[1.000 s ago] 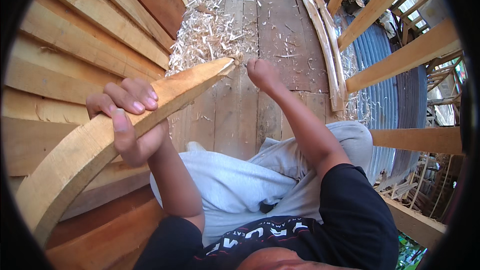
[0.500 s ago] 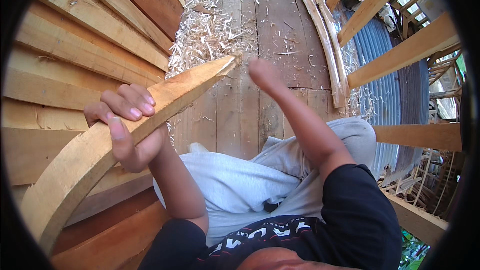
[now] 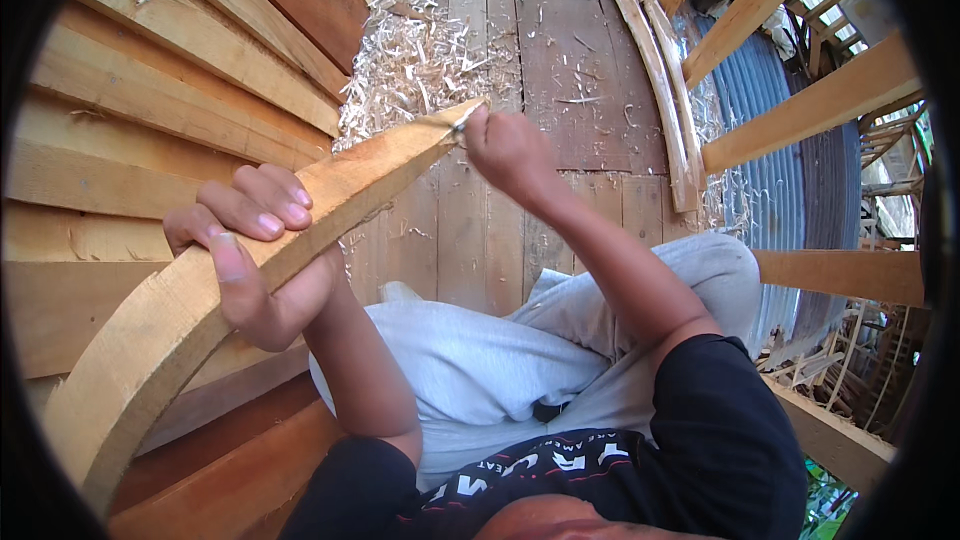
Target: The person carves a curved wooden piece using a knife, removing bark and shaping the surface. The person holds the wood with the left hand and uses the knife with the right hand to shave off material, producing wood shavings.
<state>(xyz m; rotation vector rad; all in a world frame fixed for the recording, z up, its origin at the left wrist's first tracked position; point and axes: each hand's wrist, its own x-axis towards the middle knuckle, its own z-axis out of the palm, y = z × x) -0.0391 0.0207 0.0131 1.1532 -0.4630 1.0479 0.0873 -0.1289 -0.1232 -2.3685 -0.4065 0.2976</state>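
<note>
Both hands unmoved, right hand (image 3: 510, 150) nearer curved plank (image 3: 200, 290) tip

Weathered grey-brown wooden plank floor (image 3: 560, 70), a heap of pale straw-coloured wood shavings (image 3: 410, 70) piled on it by the plank wall, stray chips scattered across the boards, two long curved pale wooden strips (image 3: 655, 60) lying along its right edge

Curved plank across your lap, shavings out front

Your left hand (image 3: 255, 255) wraps the curved plank (image 3: 250, 250) mid-length, your right hand (image 3: 510, 145) sits at its far tip. The shavings pile (image 3: 420, 65) lies just beyond that tip on the deck boards (image 3: 560, 50), stacked boards (image 3: 170, 70) on your left, bent strips (image 3: 655, 60) and railing (image 3: 800, 105) on your right.
</note>
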